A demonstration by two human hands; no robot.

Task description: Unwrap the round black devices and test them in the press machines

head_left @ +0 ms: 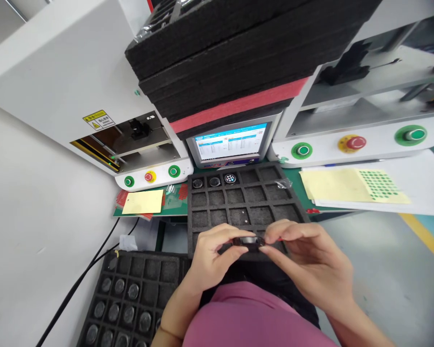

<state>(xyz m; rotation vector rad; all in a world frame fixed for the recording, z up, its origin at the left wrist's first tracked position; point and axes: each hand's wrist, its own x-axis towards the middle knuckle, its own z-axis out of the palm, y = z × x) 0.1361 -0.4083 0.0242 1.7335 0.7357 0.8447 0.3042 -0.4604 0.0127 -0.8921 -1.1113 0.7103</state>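
Both hands hold a dark smartwatch body [250, 241] edge-on over the near part of a black foam tray [206, 203]. My left hand [217, 255] pinches its left end between thumb and fingers. On its right end, the thumb and fingertips of my right hand [307, 255] are closed. A small red bit shows by the right fingertips; I cannot make out what it is. In the tray's far row sit two dark round watches [214, 181] and one watch with a lit screen [230, 179].
A second foam tray [159, 267] with several round watches lies lower left. Two white machines with green and red buttons [149, 177] flank a monitor [231, 142]. Stacked black foam trays [238, 58] overhang it. Yellow paper [142, 201] and stickered sheets [347, 185] lie on the green bench.
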